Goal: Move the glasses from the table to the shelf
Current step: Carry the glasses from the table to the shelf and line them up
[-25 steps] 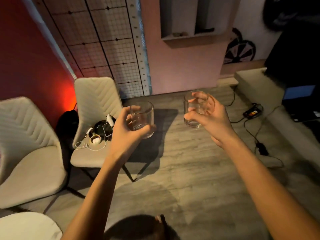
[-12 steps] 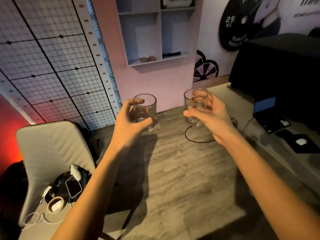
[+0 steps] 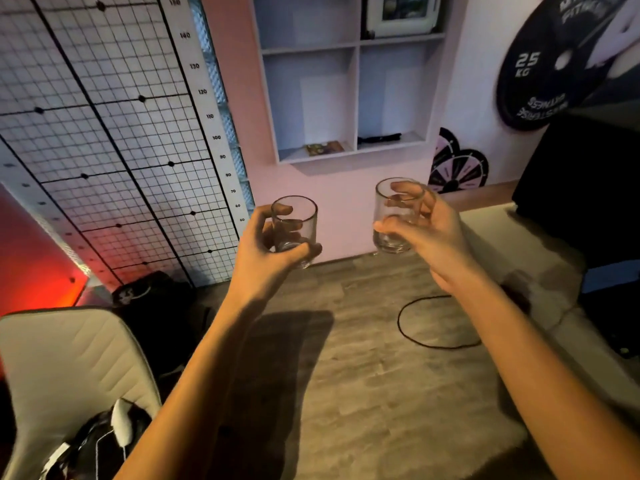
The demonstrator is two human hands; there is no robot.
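Fingers [image 3: 282, 210] of both hands wrapped round one glass [image 3: 294, 228] each, carried halfway, far shelf [image 3: 356, 152] not yet reached.

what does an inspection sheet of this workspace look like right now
surface: wood-look floor below; the table is not in view
job's things: two clear glasses, left glass and right glass, both upright, look empty; wall shelf ahead
clutter: flat card-like items and a dark object in the lower shelf cubbies; gear on the chair
grippers: left hand and right hand each hold a glass
cables: black cable looped on the floor
surroundings: grid wall panel, weight-plate wall art
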